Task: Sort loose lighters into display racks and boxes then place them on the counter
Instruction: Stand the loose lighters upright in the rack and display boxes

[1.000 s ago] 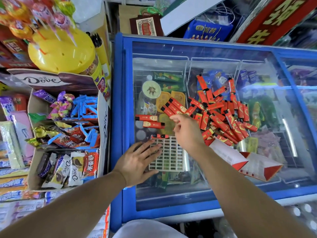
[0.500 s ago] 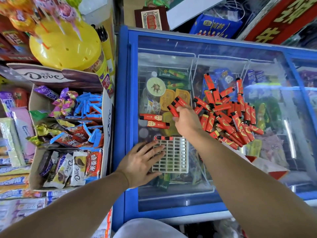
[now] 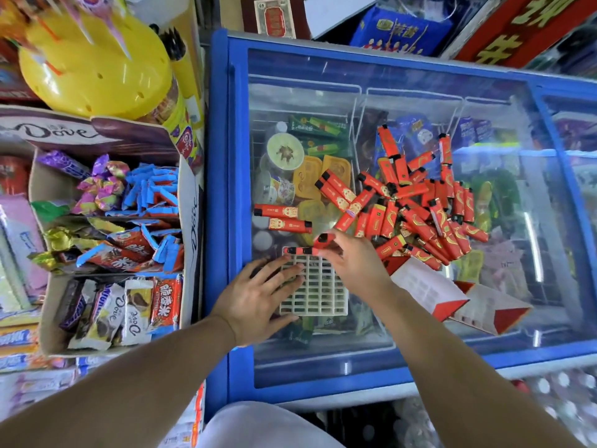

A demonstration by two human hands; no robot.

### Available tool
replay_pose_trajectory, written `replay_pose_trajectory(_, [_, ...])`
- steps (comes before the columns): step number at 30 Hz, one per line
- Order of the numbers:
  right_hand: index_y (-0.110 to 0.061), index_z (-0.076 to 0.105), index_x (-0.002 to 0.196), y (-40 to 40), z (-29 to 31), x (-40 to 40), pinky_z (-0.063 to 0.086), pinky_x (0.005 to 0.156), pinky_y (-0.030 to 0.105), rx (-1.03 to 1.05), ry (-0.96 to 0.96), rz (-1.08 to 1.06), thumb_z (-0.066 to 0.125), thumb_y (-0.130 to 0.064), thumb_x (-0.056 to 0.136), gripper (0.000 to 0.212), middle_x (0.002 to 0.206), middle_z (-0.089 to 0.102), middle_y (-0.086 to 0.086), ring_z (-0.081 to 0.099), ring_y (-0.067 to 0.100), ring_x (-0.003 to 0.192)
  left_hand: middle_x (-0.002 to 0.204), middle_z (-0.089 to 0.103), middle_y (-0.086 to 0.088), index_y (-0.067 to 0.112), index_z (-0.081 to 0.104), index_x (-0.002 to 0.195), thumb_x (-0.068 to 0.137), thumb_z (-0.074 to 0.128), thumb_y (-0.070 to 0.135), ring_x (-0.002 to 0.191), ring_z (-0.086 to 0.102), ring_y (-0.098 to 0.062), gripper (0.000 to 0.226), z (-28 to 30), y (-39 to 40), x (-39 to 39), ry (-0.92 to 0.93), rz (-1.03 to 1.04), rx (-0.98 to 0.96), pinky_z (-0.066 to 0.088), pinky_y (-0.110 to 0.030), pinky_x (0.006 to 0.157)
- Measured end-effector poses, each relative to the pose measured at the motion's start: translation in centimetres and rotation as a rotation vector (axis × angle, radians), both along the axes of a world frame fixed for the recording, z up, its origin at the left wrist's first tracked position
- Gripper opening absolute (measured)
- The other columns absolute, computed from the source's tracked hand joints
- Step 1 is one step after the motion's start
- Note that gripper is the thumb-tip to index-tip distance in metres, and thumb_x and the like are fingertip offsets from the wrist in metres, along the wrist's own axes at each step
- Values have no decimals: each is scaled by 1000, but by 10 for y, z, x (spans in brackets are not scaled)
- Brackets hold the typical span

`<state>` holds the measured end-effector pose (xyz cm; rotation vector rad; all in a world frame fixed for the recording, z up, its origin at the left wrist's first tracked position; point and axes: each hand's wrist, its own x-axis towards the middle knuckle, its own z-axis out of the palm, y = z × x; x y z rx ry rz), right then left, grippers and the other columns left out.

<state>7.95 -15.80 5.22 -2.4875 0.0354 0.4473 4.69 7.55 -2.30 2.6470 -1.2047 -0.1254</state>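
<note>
One red lighter (image 3: 324,239) is pinched in the fingertips of the right hand (image 3: 355,263), held just above the far right corner of the white rack (image 3: 315,287). The left hand (image 3: 258,294) lies flat with fingers spread and straight, pressing on the rack's left edge, with nothing in its grasp. The rack is a grid of small slots lying on the glass lid of the blue freezer (image 3: 219,221); a few lighters already stand in its far row (image 3: 298,250), and the other slots show white. Just beyond the rack, two lighters (image 3: 284,218) lie side by side on the glass. To the right and farther off, a loose heap of red lighters (image 3: 420,202) spreads over the lid, several crossing one another. Near the right forearm, on the glass, rests an open red and white carton (image 3: 452,295). Left of the freezer stands a cardboard box of wrapped chocolates (image 3: 106,240), with a yellow lollipop stand (image 3: 93,66) beyond it.
</note>
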Motion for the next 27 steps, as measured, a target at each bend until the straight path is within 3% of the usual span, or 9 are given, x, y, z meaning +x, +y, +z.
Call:
replay_pose_trajectory(2, [-14, 64, 123, -1, -3, 1, 35, 48, 15, -32, -24, 42, 63, -28, 98, 29, 57, 45, -16, 52, -7, 53, 155, 45, 4, 23, 53, 146, 97, 46, 66, 148, 33, -23, 66, 1, 0, 0, 12, -3, 15, 26, -47, 119])
replay_pose_trajectory(4, [-19, 65, 118, -4, -8, -1, 34, 55, 15, -56, -61, 93, 62, -33, 98, 24, 70, 60, -12, 53, -2, 57, 155, 45, 4, 24, 52, 147, 97, 44, 68, 148, 32, -23, 67, 3, -1, 1, 26, -6, 49, 25, -46, 119])
replay_pose_trajectory(7, [-22, 65, 114, -6, -22, -8, 49, 70, 32, -60, -123, 86, 62, -34, 98, 20, 93, 69, -1, 63, 14, 83, 155, 44, 5, 25, 49, 148, 98, 41, 69, 148, 31, -22, 67, 8, -2, 1, 60, 4, 84, 30, -49, 118])
replay_pose_trajectory(12, [-24, 61, 117, 3, -29, -13, 55, 72, 39, -108, -126, 2, 63, -34, 97, 23, 93, 67, 0, 63, 19, 82, 155, 45, 5, 26, 46, 148, 98, 39, 69, 148, 33, -22, 67, 15, -3, 0, 108, 10, 131, 36, -50, 115])
replay_pose_trajectory(14, [-25, 59, 127, 3, -23, -14, 58, 76, 37, -67, -64, 0, 64, -22, 97, 31, 103, 68, -1, 65, 15, 85, 157, 43, 4, 26, 45, 149, 99, 36, 70, 149, 31, -22, 68, 18, -4, -1, 120, 16, 175, 35, -51, 115])
replay_pose_trajectory(16, [-29, 50, 141, -4, -13, -14, 58, 87, 36, -7, -18, 24, 60, -1, 95, 54, 120, 66, -2, 66, 15, 98, 160, 37, 5, 26, 40, 152, 99, 29, 71, 151, 25, -21, 71, 19, -4, -2, 133, 18, 244, 31, -50, 118])
replay_pose_trajectory(18, [-25, 53, 141, -14, -4, -5, 54, 97, 34, 23, -33, 2, 53, 13, 89, 65, 127, 66, 0, 64, 14, 110, 164, 28, 6, 26, 34, 155, 100, 22, 73, 154, 16, -19, 74, 18, -4, -2, 132, 31, 304, 22, -49, 121])
replay_pose_trajectory(22, [-15, 64, 127, -31, 9, 46, 53, 96, 31, -4, -131, -193, 60, -4, 95, 34, 118, 70, 0, 66, 12, 104, 168, 3, 9, 28, 15, 158, 101, 15, 72, 155, -10, -16, 72, 20, -8, -8, 183, 64, 313, 3, -51, 121])
replay_pose_trajectory(27, [-10, 71, 118, -29, -7, 93, 55, 94, 37, -201, -58, -123, 74, -22, 90, 31, 115, 73, 7, 69, 22, 102, 165, -17, 15, 30, 1, 161, 103, 21, 66, 150, -28, -10, 71, 26, -11, -17, 268, 113, 245, -9, -48, 121])
